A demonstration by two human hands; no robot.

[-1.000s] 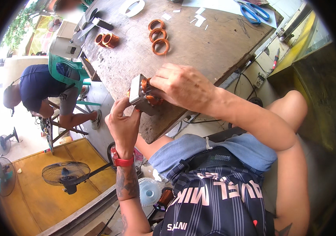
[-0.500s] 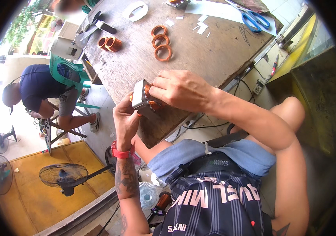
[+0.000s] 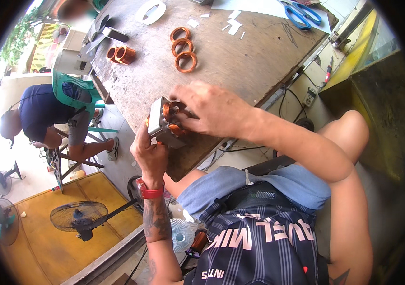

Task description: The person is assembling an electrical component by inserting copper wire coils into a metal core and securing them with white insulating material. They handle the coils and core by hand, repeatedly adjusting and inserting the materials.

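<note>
My left hand (image 3: 149,154) grips a motor stator (image 3: 156,118), a squarish grey metal core, and holds it up over the near corner of the wooden table. Copper coils (image 3: 167,111) sit on the stator's right side, facing my other hand. Bent over those coils is my right hand (image 3: 214,109), its fingertips blurred and partly hidden, with a dark gap or piece between them; whether it pinches anything is unclear. Beyond, three flat copper rings (image 3: 185,62) lie in a row. Two thicker copper coils (image 3: 125,54) stand together to their left.
On the wooden table (image 3: 240,66) lie a white ring (image 3: 150,11), a dark fan blade (image 3: 99,33), white paper scraps (image 3: 234,26) and blue-handled scissors (image 3: 302,16). A standing fan (image 3: 80,216) is at lower left. Another person (image 3: 46,109) sits bent over at left.
The stator and my left hand have shifted slightly left in view, along with the table. My right hand's fingers have lifted and spread somewhat from the coils.
</note>
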